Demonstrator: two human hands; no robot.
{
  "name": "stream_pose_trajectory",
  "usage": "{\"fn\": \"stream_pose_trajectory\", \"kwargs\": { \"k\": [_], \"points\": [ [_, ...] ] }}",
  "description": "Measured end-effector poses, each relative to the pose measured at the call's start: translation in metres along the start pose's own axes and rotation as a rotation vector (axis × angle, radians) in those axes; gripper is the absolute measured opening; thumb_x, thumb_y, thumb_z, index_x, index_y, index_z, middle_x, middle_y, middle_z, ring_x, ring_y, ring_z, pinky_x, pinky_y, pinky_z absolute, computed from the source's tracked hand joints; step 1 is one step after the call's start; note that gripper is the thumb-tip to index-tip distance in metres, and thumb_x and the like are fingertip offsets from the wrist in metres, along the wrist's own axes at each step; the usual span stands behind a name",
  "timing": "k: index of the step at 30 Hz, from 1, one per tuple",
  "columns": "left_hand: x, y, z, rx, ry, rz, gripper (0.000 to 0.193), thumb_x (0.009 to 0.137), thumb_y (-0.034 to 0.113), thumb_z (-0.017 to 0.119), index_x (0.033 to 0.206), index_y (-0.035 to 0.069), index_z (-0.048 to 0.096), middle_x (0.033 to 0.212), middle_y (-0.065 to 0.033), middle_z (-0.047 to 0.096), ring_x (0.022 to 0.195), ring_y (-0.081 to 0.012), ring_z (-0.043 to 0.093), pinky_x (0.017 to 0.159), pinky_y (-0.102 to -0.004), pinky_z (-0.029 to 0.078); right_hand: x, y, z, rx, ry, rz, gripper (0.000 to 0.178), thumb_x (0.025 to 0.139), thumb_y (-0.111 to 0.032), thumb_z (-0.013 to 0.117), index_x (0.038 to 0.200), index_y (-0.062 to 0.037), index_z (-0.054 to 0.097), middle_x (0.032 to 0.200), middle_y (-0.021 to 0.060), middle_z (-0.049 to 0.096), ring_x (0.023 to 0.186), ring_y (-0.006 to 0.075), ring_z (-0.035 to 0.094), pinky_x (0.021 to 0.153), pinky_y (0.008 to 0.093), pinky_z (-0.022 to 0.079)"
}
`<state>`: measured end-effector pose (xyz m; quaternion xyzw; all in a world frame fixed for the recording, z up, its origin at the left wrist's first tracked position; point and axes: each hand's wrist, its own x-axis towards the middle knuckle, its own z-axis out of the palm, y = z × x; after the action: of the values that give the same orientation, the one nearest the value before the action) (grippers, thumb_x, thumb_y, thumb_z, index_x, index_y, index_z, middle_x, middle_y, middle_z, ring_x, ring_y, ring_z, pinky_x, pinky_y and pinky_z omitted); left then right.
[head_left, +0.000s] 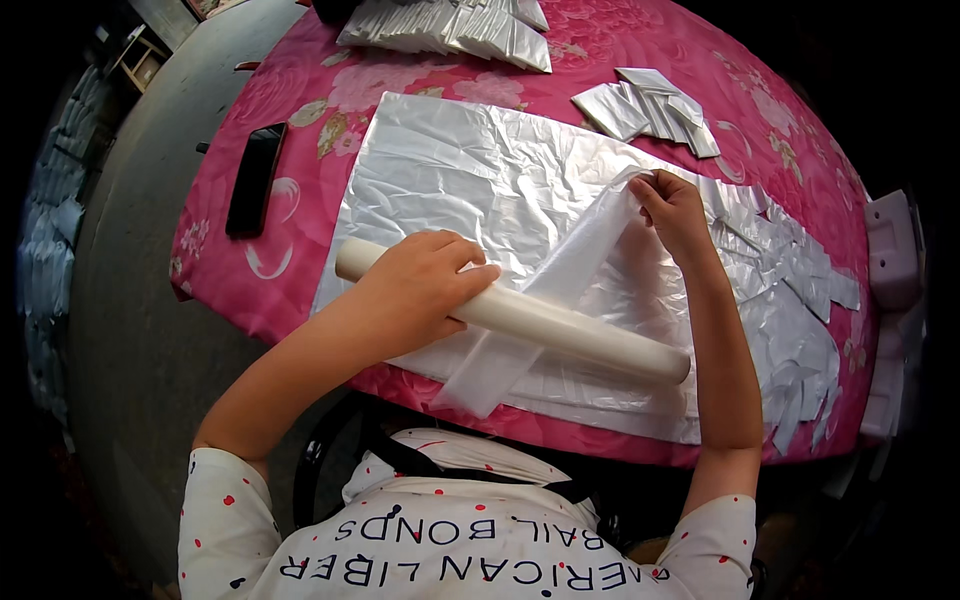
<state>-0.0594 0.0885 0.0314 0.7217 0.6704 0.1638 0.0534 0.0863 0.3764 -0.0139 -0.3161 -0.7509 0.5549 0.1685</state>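
A long white tube (580, 335) lies slantwise across a stack of shiny, translucent plastic sheets (440, 150). My left hand (425, 285) is wrapped over the tube's left half, thumb toward its middle. Beyond the tube, my right hand (670, 205) pinches the upper end of a clear plastic strip (580, 250) between thumb and fingers, raised off the stack. This strip runs down toward me and passes beneath the tube. Its lower end comes out on the near side, over the table's front edge.
A pink flowered cloth (290, 120) covers the table. Folded plastic bundles lie at the far side (450, 25) and far right (650, 110). Loose plastic pieces (790, 290) overlap the stack's right end. A black phone (257, 180) rests at the left. Pink plastic chairs (893, 250) stand at the right.
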Motion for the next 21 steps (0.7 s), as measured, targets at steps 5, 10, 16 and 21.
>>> {"fn": "stream_pose_trajectory", "kwargs": {
  "k": [5,10,16,21],
  "points": [
    [-0.011,0.029,0.042,-0.196,0.059,0.182,0.062,0.076,0.039,0.065,0.122,0.001,0.049,0.125,-0.0142,0.049,0.117,-0.0289,0.046,0.1,-0.0414,0.035,0.008,0.007,0.009,0.013,-0.048,0.048,0.018,0.087,-0.018,0.062,0.082,-0.0007,0.063,0.065,-0.0017,0.056,0.053,0.004,0.047,0.05,0.0208,0.038],
    [-0.033,0.044,0.068,-0.119,-0.184,0.193,0.084,0.079,0.059,0.05,0.135,-0.001,0.034,0.143,-0.0177,0.031,0.134,-0.0302,0.028,0.109,-0.0452,0.018,0.008,0.007,0.007,0.017,-0.058,0.077,0.018,0.087,-0.018,0.062,0.085,-0.0009,0.063,0.065,-0.0013,0.057,0.053,0.0042,0.047,0.05,0.0208,0.038],
    [-0.037,0.058,0.08,-0.068,-0.218,0.164,0.086,0.079,0.06,0.048,0.14,0.003,0.029,0.148,-0.016,0.023,0.138,-0.0295,0.017,0.111,-0.0457,0.009,-0.002,-0.008,0.003,-0.183,0.22,-0.035,0.029,0.087,-0.023,0.061,0.106,0.0002,0.058,0.092,0.0058,0.062,0.073,0.0125,0.056,0.065,0.0262,0.045],
    [-0.045,0.087,0.099,0.03,-0.181,0.089,0.081,0.078,0.058,0.05,0.14,0.01,0.032,0.148,-0.0131,0.024,0.138,-0.0285,0.018,0.11,-0.0513,0.008,-0.093,-0.052,0.025,-0.492,-0.099,-0.452,0.039,0.079,-0.022,0.068,0.111,-0.0034,0.057,0.111,0.0141,0.056,0.102,0.0288,0.053,0.087,0.0364,0.043]
  ]
}}
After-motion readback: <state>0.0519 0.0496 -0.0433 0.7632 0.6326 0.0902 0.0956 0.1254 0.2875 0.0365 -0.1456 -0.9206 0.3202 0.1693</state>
